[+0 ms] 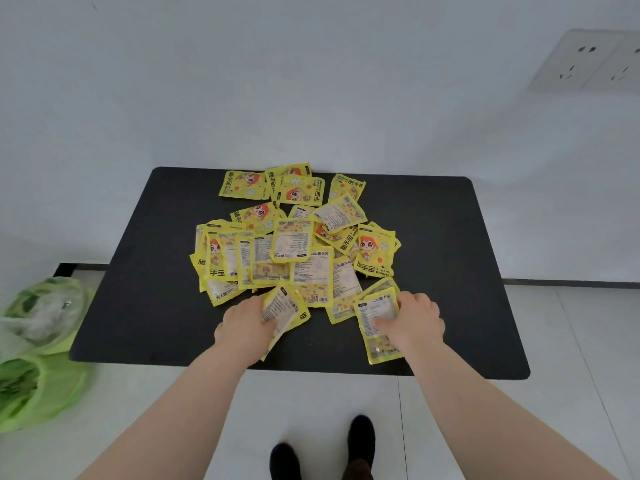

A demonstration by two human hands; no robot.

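Observation:
A loose heap of yellow hand-warmer packets [294,244] lies on a black mat [450,306], some face up with a red-haired cartoon, some showing the printed back. At the heap's near edge my left hand [242,325] holds one packet [285,311], tilted up off the mat, with its fingers under it. My right hand [414,318] grips another packet [377,329] by its right edge, thumb across the printed back; that packet lies at the heap's near right.
Green plastic bags [41,341] sit on the floor at the left, beside the mat. A white wall with a socket plate [588,62] rises behind. My two dark shoes [360,441] stand on white floor tiles below the mat's near edge.

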